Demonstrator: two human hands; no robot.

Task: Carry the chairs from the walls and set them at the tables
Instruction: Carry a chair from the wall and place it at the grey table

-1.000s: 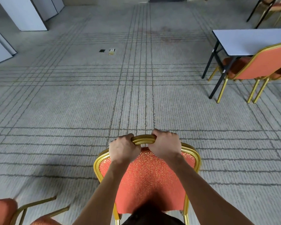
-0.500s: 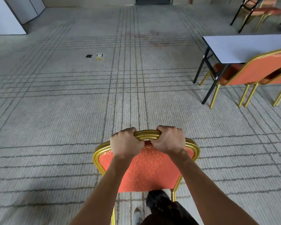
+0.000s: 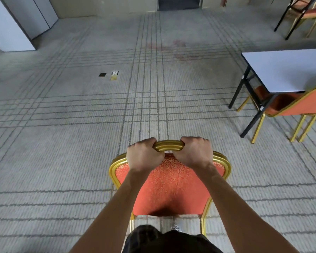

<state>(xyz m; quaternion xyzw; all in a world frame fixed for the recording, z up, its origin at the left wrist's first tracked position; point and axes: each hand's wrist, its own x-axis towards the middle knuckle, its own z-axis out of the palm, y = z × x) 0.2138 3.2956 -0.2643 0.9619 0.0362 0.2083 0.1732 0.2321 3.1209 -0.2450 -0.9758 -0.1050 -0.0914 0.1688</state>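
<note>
**A:** Both hands were clamped on the top rail there. The left hand (image 3: 144, 156) and the right hand (image 3: 193, 152) sat close together, fingers curled over the crest of the orange-padded, gold-framed banquet chair (image 3: 169, 187). The chair was out in front of the person over the grey line-patterned carpet (image 3: 62, 143), well apart from the white-topped folding table with black legs (image 3: 285, 70).

**B:** That narrow grip was the worry for me. With both fists near the middle, the chair could have twisted or swung.

**A:** And its legs were hidden below the backrest, so I couldn't tell whether they cleared the carpet.

**B:** Right, a dragging leg might have snagged, or knocked the person's shoe (image 3: 175, 228) just behind it. Near the table, the second orange chair (image 3: 306, 105) was already tucked in, so a wide swing risked clipping its gold frame or the table's black leg
</note>
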